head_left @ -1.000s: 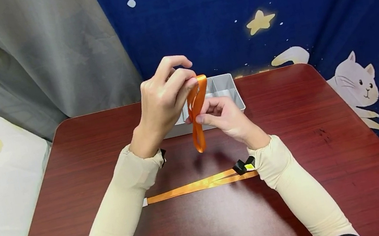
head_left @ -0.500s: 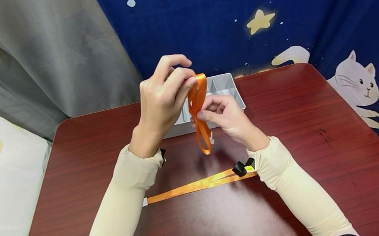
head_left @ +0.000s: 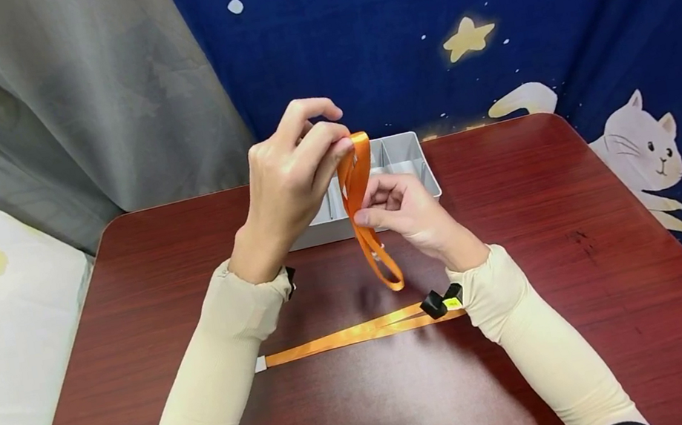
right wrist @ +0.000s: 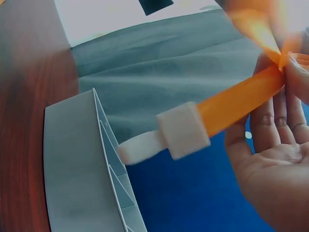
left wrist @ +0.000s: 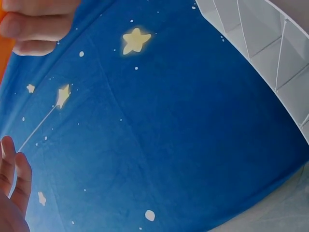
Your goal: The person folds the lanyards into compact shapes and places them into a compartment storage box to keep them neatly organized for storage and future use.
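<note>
An orange ribbon lanyard (head_left: pixel 357 176), folded into loops, hangs above the table. My left hand (head_left: pixel 293 171) pinches its top between thumb and fingers. Lower down, the thumb and fingers of my right hand (head_left: pixel 407 213) pinch the same loops near their middle, and a loose loop dangles below. In the right wrist view, one end of the strap carries a white clip (right wrist: pixel 183 130). Another orange lanyard (head_left: pixel 348 337) lies stretched across the table under my hands, with a white piece at its left end. Its right end is hidden near my right wrist.
Behind my hands, a grey divided tray (head_left: pixel 405 150) stands at the back of the dark red table (head_left: pixel 520 228); my left hand and the held lanyard partly cover it. A blue starry curtain (head_left: pixel 352 37) and a grey curtain (head_left: pixel 91 96) hang behind the table.
The loose lower loop of the held lanyard has swung to the right and hangs slightly lower. A white piece has come into sight beside it. Both hands have barely moved.
</note>
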Demonstrator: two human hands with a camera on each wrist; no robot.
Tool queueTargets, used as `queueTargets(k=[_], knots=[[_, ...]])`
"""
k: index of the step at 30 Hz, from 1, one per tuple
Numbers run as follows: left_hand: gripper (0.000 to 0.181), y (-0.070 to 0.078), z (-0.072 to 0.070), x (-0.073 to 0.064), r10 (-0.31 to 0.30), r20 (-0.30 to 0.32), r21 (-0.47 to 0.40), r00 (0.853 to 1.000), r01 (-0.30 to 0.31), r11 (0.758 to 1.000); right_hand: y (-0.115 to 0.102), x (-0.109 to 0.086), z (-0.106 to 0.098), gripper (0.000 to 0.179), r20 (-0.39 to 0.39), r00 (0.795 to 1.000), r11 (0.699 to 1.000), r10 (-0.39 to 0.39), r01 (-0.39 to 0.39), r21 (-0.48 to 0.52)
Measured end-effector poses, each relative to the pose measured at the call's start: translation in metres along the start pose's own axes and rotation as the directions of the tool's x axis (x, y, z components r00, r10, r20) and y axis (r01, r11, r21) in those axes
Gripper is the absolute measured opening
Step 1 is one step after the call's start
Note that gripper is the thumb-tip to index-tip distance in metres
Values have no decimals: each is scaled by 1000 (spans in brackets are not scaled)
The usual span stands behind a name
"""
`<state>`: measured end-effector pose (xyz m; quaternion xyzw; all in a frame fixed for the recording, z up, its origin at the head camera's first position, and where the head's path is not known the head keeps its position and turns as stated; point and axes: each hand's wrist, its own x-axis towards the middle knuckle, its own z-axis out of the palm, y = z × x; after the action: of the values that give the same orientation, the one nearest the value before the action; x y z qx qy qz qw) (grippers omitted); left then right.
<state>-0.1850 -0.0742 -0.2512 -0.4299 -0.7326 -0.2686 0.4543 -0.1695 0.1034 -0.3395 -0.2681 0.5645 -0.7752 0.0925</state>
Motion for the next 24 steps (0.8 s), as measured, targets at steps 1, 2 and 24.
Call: queueTargets(k=[1,2,24], knots=[[19,0,-1,0,1,2,8,1000,-1,1000,-1,0,0,25,1,1000,1000,12,-12,7],[18,-1,-1,0,2,5,15,1000,-2,1000,-1,0,-1,26,1,1000,1000,20,-20,5],[13,-7,-10,-4,-393,176,-135,902,418,898,-9,-11,-5,6,-28,999,979,-22,16,-204]])
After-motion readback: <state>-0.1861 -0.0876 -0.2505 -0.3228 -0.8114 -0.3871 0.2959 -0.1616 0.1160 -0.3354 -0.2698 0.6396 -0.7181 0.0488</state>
